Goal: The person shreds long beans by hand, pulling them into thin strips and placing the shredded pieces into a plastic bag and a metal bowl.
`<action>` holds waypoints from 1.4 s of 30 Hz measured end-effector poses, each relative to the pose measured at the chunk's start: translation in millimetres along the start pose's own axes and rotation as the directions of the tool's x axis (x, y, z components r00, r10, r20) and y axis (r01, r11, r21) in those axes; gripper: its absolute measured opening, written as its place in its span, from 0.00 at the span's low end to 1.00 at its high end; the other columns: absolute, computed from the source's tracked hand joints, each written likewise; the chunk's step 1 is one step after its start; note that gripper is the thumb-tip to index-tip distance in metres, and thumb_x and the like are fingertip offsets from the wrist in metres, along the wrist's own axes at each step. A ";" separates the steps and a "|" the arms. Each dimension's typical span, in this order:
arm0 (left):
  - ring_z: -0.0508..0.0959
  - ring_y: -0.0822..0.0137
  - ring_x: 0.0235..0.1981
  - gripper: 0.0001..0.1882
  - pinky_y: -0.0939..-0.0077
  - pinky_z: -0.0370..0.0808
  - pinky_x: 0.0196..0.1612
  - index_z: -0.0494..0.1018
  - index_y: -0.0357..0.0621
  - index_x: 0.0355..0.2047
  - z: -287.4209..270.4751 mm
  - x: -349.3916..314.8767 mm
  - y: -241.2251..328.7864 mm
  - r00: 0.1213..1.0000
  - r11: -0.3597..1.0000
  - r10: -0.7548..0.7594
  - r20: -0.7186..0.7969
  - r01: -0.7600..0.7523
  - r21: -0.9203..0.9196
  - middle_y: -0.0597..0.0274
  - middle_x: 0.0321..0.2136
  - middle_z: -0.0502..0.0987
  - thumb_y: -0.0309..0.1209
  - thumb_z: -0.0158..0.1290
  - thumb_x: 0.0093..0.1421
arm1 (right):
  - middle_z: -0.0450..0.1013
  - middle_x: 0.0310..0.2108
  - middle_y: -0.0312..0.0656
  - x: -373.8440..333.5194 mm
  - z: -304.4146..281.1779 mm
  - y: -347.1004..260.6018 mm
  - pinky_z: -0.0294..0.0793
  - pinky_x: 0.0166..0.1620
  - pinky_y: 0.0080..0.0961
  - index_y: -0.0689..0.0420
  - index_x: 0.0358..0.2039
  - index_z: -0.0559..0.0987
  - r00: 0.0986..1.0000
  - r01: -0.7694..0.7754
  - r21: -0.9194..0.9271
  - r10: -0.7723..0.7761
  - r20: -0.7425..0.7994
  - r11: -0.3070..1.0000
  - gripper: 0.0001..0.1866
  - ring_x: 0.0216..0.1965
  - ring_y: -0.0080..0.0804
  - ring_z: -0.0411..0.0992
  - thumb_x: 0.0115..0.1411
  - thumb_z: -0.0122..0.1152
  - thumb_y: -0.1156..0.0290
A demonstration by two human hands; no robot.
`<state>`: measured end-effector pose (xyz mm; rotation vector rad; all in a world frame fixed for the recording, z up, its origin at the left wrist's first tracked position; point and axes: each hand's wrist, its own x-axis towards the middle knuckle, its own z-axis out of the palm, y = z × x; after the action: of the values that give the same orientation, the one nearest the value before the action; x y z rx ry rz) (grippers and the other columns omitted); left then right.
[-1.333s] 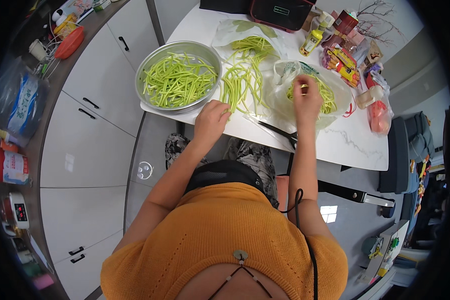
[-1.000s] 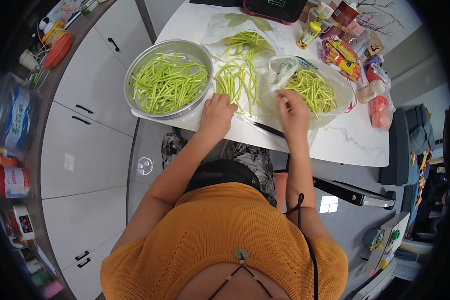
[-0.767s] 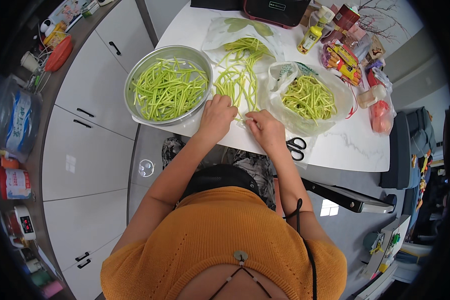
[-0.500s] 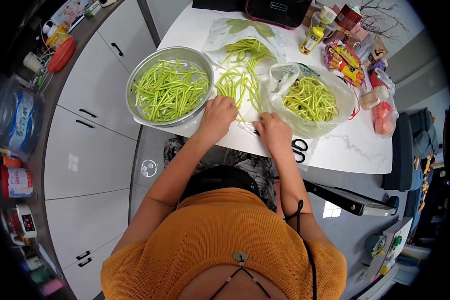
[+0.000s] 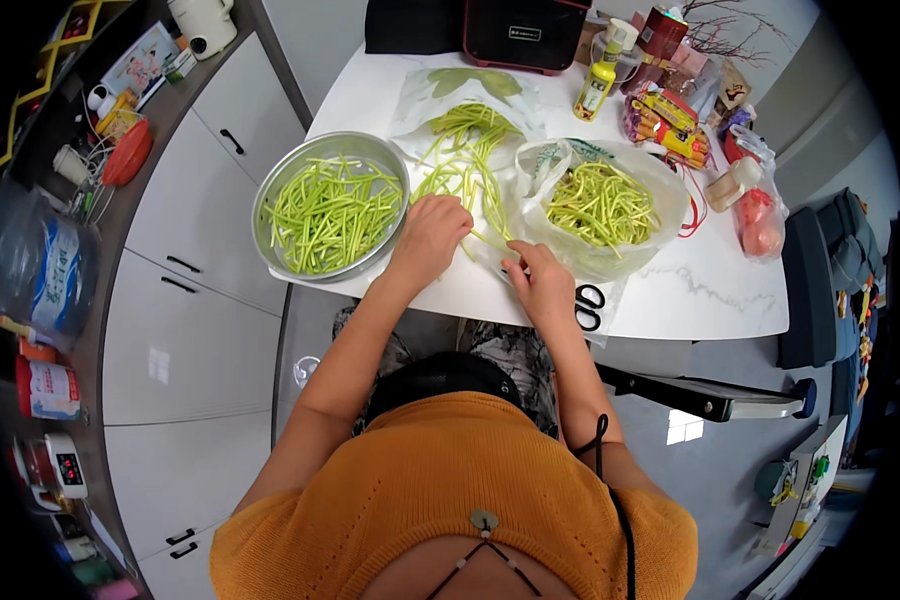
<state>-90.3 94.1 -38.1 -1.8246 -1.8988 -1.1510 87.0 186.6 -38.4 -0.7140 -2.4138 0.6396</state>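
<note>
**Two hands at a pile of long green beans on a white desk**

Seen from above: left hand laid palm-down on the near end of a loose pile of long green beans, fingers curled over a few strands; how firmly gripped, impossible to tell. Right hand just beside it, low on the white desk, fingers bent and pinched at the tip of one bean trailing from the same pile. Hands close together, not touching.

Directly left of the left hand, a round metal basin filled with short cut bean pieces, its rim jutting over the desk edge. Beyond the right hand, an open clear plastic bag holding more cut pieces. Just right of the right hand, black-handled scissors lying flat near the desk edge. Under the far end of the pile, a clear bag printed with green leaves. Farther back, beyond both hands, a yellow bottle, a dark red case and assorted snack packets. Orange knitted top filling the foreground.
</note>
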 end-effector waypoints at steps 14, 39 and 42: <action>0.71 0.60 0.32 0.03 0.68 0.66 0.39 0.72 0.43 0.24 -43.8 63.9 16.9 0.987 0.991 0.077 0.139 -0.090 0.094 0.62 0.24 0.72 0.27 0.52 0.48 | 0.68 0.22 0.42 -13.6 17.8 32.1 0.66 0.27 0.23 0.57 0.36 0.75 0.983 -0.032 0.286 0.081 -0.163 0.958 0.11 0.21 0.31 0.67 0.51 0.58 0.72; 0.70 0.75 0.28 0.06 0.83 0.70 0.34 0.68 0.37 0.35 -78.2 -39.8 100.4 0.732 0.055 -0.645 0.221 0.333 -0.941 0.63 0.28 0.71 0.23 0.48 0.57 | 0.71 0.27 0.38 -39.1 -88.1 -60.9 0.66 0.27 0.15 0.61 0.34 0.76 0.944 0.315 0.435 -0.231 -0.235 0.843 0.07 0.23 0.21 0.67 0.54 0.55 0.77; 0.70 0.77 0.28 0.06 0.85 0.69 0.34 0.70 0.37 0.34 -79.0 -45.1 98.9 0.767 0.290 -0.630 0.124 0.380 -0.878 0.66 0.27 0.72 0.23 0.49 0.56 | 0.72 0.27 0.43 -29.7 -91.6 -78.6 0.68 0.31 0.25 0.58 0.31 0.77 0.745 0.543 0.018 -0.471 -0.473 0.840 0.09 0.27 0.37 0.69 0.47 0.60 0.81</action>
<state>-16.3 -3.2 17.6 -1.1691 -1.9056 -2.8974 136.6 135.9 63.7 -0.0874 -1.9588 0.3689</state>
